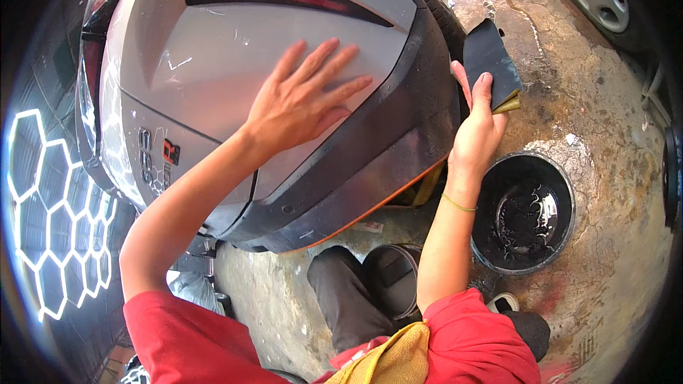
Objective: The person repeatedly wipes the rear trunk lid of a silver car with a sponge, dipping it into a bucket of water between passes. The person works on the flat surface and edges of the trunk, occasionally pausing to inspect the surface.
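The left hand (302, 105) lies with fingers spread, their tips blurred, over the silver car panel (213, 64) at upper centre. Right of centre in the frame, the right hand (479, 128) pinches a dark sheet (491, 60) between thumb and fingers, above a black bucket (558, 235).

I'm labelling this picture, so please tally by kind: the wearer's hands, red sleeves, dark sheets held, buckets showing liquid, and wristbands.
Left hand and right hand: 2
Left sleeve and right sleeve, both red: 2
Dark sheet: 1
Bucket showing liquid: 1
Wristband: 1
Total: 7
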The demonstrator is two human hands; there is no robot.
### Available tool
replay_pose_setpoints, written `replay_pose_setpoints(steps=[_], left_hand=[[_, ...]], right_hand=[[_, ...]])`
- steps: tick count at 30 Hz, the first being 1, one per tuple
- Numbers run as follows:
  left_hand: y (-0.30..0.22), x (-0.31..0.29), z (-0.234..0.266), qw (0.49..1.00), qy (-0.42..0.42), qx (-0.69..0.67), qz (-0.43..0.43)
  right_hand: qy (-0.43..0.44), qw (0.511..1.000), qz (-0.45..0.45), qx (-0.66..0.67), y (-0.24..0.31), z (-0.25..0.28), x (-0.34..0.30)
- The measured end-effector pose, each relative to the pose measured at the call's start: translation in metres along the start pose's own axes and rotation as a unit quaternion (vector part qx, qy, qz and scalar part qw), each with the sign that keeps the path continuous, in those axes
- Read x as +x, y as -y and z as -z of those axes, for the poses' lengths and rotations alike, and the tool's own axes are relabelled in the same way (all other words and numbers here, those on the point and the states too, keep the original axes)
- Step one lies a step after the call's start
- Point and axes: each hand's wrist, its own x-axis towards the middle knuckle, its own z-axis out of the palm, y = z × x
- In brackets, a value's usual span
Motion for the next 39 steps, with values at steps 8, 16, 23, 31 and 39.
replay_pose_setpoints(steps=[8,16,23,31,39], left_hand=[[0.006,0.004,0.0,0.99,-0.089,0.052,0.091],[0.075,-0.044,0.037,0.959,-0.105,0.236,0.114],[0.088,-0.044,0.038,0.951,-0.17,0.22,0.133],[0.085,-0.046,0.04,0.956,-0.185,0.192,0.123],[0.09,-0.045,0.036,0.951,-0.193,0.211,0.119]], right_hand=[[0.01,0.983,0.05,-0.175,-0.046,0.003,-0.026],[0.025,0.924,0.13,-0.36,-0.045,-0.029,-0.075],[0.076,0.776,0.218,-0.587,-0.088,-0.064,-0.124],[0.034,0.803,0.184,-0.565,-0.08,-0.082,-0.116],[0.028,0.816,0.144,-0.56,-0.079,-0.083,-0.108]])
